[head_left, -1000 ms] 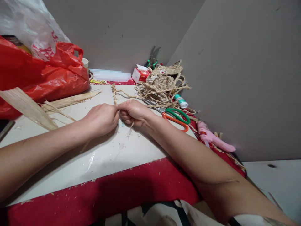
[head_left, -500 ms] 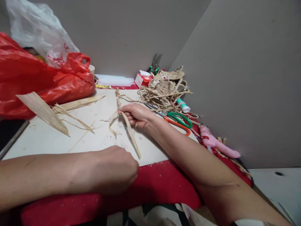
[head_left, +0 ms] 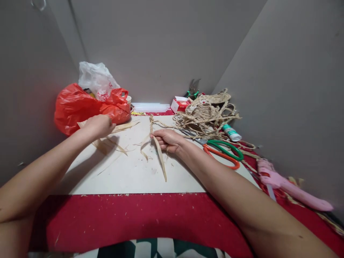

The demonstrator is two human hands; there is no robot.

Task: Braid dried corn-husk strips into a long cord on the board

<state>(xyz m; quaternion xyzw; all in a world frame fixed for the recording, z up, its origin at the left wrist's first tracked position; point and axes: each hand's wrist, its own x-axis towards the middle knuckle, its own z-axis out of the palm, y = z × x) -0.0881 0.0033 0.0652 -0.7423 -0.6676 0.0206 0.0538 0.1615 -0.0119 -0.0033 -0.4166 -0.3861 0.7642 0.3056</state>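
My right hand (head_left: 168, 141) pinches the lower end of a braided straw cord (head_left: 151, 126) above the white board. Two loose ends hang from the pinch: a broad pale strip (head_left: 160, 157) pointing toward me and a shorter curled strip (head_left: 144, 149) to its left. My left hand (head_left: 99, 126) hovers low over dried leaf strips (head_left: 126, 126) on the board's left side, back of the hand up. Its fingers are turned down and mostly hidden, so I cannot make out whether they grip a strip.
Scissors (head_left: 223, 154) with green and orange handles lie right of my right hand. Behind them is a heap of braided cord (head_left: 206, 111), with a glue stick (head_left: 231, 132) beside it. A pink glue gun (head_left: 292, 186) rests farther right. A red plastic bag (head_left: 77, 107) stands back left.
My left hand has moved from the front edge, away and left, to the leaf strips. My right hand keeps its pinch on the cord. The camera view has shifted back and left.
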